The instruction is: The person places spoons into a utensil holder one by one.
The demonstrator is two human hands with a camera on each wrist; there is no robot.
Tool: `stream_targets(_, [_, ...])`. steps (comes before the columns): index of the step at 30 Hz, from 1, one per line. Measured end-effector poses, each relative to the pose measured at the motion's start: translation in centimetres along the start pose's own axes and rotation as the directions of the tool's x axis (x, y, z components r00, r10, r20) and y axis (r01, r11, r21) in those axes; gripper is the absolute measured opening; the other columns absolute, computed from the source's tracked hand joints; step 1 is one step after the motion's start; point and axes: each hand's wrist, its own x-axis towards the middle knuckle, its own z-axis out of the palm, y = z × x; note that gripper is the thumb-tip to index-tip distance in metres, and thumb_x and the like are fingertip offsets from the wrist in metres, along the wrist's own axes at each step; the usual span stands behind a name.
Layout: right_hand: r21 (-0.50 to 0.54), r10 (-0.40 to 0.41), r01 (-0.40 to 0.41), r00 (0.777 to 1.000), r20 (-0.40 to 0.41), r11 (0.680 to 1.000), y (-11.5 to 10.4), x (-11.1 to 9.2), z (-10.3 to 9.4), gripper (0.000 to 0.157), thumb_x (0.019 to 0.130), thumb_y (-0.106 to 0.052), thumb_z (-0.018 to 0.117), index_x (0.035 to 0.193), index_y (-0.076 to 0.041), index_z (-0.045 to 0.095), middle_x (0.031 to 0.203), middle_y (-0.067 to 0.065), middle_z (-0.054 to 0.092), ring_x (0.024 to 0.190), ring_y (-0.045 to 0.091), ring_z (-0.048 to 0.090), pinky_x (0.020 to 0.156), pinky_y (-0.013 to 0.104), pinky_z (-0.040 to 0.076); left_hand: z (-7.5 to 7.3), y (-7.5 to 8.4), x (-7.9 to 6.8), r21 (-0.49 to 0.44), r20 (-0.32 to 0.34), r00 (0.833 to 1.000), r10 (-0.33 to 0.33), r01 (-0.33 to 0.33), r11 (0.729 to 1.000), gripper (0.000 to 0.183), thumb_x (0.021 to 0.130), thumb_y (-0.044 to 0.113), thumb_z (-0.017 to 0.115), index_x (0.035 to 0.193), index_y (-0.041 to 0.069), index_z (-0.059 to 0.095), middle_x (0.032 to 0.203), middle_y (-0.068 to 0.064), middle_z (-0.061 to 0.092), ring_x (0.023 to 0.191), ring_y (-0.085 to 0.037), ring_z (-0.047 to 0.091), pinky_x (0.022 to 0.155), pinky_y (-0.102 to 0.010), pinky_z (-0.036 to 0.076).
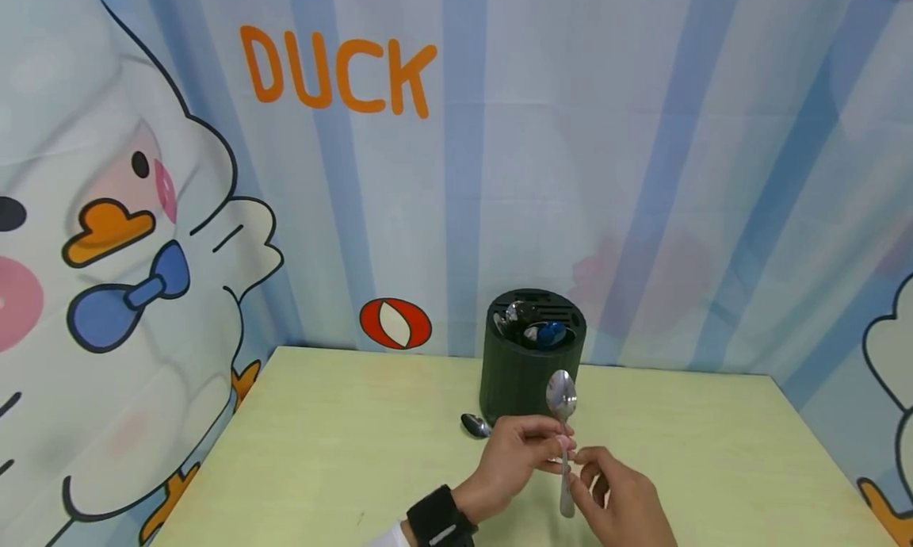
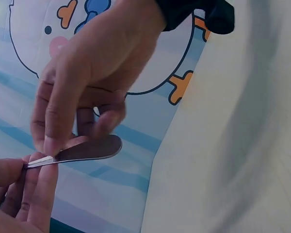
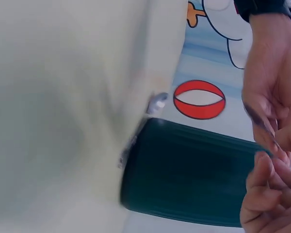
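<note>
In the head view a metal spoon (image 1: 562, 396) stands nearly upright, bowl at the top. My left hand (image 1: 509, 460) pinches it partway down the handle between thumb and fingers. Close on its right is my right hand (image 1: 624, 495), fingers loosely bent beside the lower handle. In the left wrist view a fingertip of the right hand (image 2: 87, 73) appears to touch the handle (image 2: 89, 149). Behind both hands stands a dark green utensil holder (image 1: 524, 372) with several shiny utensils inside. Another spoon (image 1: 474, 426) lies at its left foot, partly hidden by the left hand.
The pale yellow table (image 1: 342, 436) ends at a blue striped curtain (image 1: 528, 135) with a printed duck and lettering. The slotted top of the holder faces up, near the table's back edge.
</note>
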Motion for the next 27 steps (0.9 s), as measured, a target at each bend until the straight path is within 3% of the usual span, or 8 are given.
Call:
stream_targets(3, [0.057, -0.057, 0.063, 0.993, -0.103, 0.996, -0.3, 0.9, -1.0, 0.037, 0.08, -0.007, 0.069, 0.11, -0.016, 0.051, 0.085, -0.008, 0.053, 0.064, 0.002, 0.05, 0.051, 0.023, 0.049, -0.2, 0.3, -0.1, 0.013, 0.002, 1.0, 0.009, -0.009, 1.0, 0.012, 0.086, 0.004, 0.062, 0.094, 0.008, 0.069, 0.093, -0.007, 0.067, 0.086, -0.023, 0.064, 0.067, -0.032, 0.056])
stream_targets(5, [0.117, -0.129, 0.149, 0.978, -0.164, 0.982, -0.4, 1.6, -1.6, 0.053, 0.077, -0.001, 0.069, 0.122, -0.018, 0.046, 0.098, -0.004, 0.054, 0.073, 0.005, 0.055, 0.054, 0.024, 0.053, -0.3, 0.4, -0.2, 0.027, 0.012, 1.0, 0.02, -0.02, 0.999, 0.012, 0.086, 0.004, 0.062, 0.095, 0.008, 0.069, 0.093, -0.006, 0.067, 0.085, -0.023, 0.064, 0.067, -0.032, 0.056])
stream_targets(9, [0.207, -0.26, 0.296, 0.948, -0.185, 0.933, -0.9, 3.0, -2.5, 0.076, 0.079, -0.001, 0.07, 0.14, -0.025, 0.032, 0.114, -0.001, 0.054, 0.087, 0.01, 0.058, 0.062, 0.026, 0.056, -0.3, 0.4, -0.4, 0.064, 0.035, 0.998, 0.059, -0.061, 0.996, 0.013, 0.086, 0.005, 0.062, 0.096, 0.008, 0.069, 0.092, -0.005, 0.068, 0.082, -0.023, 0.065, 0.065, -0.032, 0.057])
stream_targets(16, [0.13, -0.36, 0.386, 0.914, -0.19, 0.913, -1.9, 4.1, -2.9, 0.061, 0.083, -0.006, 0.067, 0.136, -0.022, 0.042, 0.101, -0.005, 0.058, 0.08, 0.006, 0.057, 0.062, 0.026, 0.056, -0.7, 1.0, -1.0, 0.15, 0.081, 0.989, 0.121, -0.132, 0.98, 0.015, 0.087, 0.003, 0.06, 0.1, 0.003, 0.068, 0.089, -0.008, 0.068, 0.078, -0.023, 0.065, 0.064, -0.033, 0.057])
stream_targets(19, [0.089, -0.4, 0.421, 0.896, -0.192, 0.903, -2.5, 4.6, -3.1, 0.06, 0.083, -0.004, 0.067, 0.136, -0.02, 0.044, 0.1, -0.004, 0.057, 0.08, 0.005, 0.056, 0.061, 0.024, 0.055, -0.9, 2.6, -1.4, 0.196, 0.098, 0.98, 0.176, -0.192, 0.962, 0.015, 0.088, 0.002, 0.059, 0.1, 0.001, 0.067, 0.089, -0.011, 0.068, 0.079, -0.023, 0.065, 0.065, -0.033, 0.057])
stream_targets(22, [0.073, -0.44, 0.461, 0.876, -0.199, 0.884, -3.5, 5.3, -3.6, 0.061, 0.083, -0.003, 0.067, 0.137, -0.019, 0.042, 0.1, -0.003, 0.057, 0.081, 0.005, 0.056, 0.062, 0.025, 0.055, -1.0, 4.8, -1.6, 0.261, 0.112, 0.961, 0.252, -0.273, 0.926, 0.014, 0.089, 0.002, 0.057, 0.1, 0.001, 0.067, 0.09, -0.013, 0.068, 0.079, -0.019, 0.065, 0.066, -0.032, 0.057])
stream_targets(27, [0.029, -0.539, 0.558, 0.812, -0.225, 0.829, -5.5, 6.7, -5.1, 0.059, 0.082, -0.002, 0.067, 0.135, -0.015, 0.044, 0.096, -0.002, 0.058, 0.08, 0.006, 0.057, 0.06, 0.029, 0.054, -1.3, 7.8, -1.4, 0.335, 0.129, 0.933, 0.337, -0.361, 0.871, 0.015, 0.09, 0.001, 0.056, 0.1, 0.0, 0.066, 0.093, -0.013, 0.067, 0.082, -0.015, 0.064, 0.067, -0.029, 0.057])
